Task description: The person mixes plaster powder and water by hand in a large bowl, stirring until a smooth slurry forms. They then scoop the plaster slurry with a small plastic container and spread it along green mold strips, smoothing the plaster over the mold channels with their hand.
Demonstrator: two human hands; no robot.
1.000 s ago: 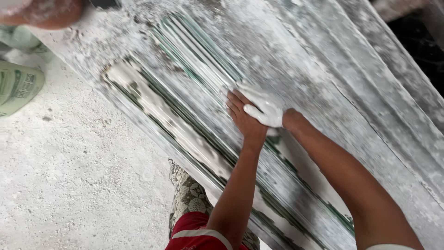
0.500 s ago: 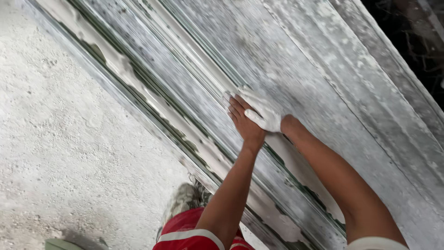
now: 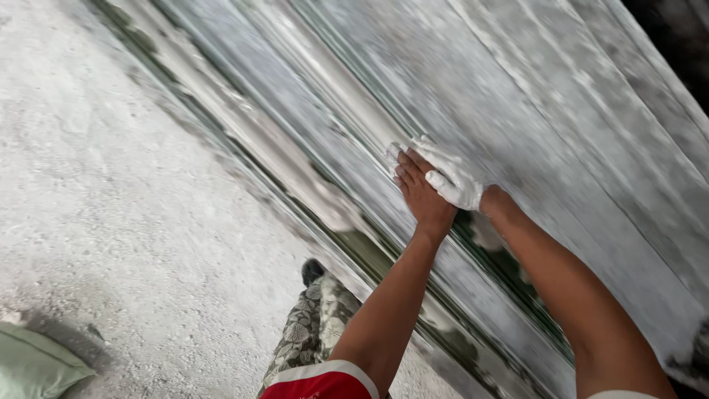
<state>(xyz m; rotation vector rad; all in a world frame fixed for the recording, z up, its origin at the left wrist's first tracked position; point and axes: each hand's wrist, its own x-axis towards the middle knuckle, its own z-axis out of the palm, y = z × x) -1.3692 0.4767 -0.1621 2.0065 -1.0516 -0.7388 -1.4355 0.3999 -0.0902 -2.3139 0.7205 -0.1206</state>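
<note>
We press our left hand (image 3: 425, 196) and plaster-coated right hand (image 3: 454, 177) flat, fingers together, on the long grooved moulding (image 3: 310, 159) running ten to four o'clock; it looks heavy, stiff, wet-slick, best held by its edges.

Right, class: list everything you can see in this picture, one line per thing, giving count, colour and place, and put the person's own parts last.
Ribbed moulding slab: one, grey-white with green grooves, runs diagonally from upper left to lower right.
White paste strip: one, off-white, along the slab's left ridge.
Floor: one, dusty white-grey, left half.
Sack: one, pale green, bottom left corner.
Patterned trouser leg: one, grey-brown, bottom centre.
Red shorts hem: one, red with white band, bottom edge.
Left hand: one, bare, flat on the slab.
Right hand: one, coated in white paste, pressed on the slab beside the left hand, touching it.
</note>
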